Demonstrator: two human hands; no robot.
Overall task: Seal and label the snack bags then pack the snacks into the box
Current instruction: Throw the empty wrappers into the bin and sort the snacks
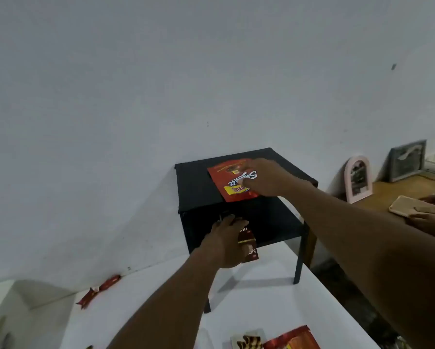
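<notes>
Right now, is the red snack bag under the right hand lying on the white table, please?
No, that red snack bag lies flat on top of the black box, with the right hand touching it.

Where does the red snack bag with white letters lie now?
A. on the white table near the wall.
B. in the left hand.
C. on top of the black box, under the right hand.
C: the red snack bag lies flat on the black box, the right hand rests on it; the left hand grips a brown snack packet.
</notes>
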